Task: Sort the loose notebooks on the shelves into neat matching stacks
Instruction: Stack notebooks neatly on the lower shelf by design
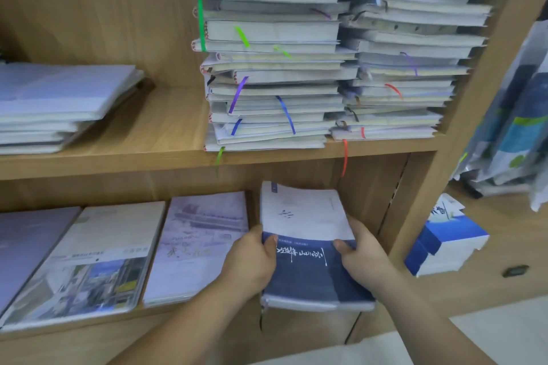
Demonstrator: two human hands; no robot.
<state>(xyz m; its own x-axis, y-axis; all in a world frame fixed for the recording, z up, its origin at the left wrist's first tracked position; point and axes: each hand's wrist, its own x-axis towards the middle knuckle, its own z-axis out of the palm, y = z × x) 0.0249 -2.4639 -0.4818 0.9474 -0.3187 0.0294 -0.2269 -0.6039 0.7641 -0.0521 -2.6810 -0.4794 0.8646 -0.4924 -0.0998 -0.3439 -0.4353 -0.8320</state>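
**Two hands, one grip from either side**

Both bare forearms rise from the bottom of the view and converge: the left forearm from the lower left, the right forearm from the lower right. The left hand grips the left edge of a blue-and-white notebook, its thumb laid on the cover and its fingers curled out of sight beneath. The right hand mirrors it on the right edge, with its thumb on top and its fingers hidden under. The backs of both hands face up, the wrists are roughly straight, and the thumbs point toward each other.
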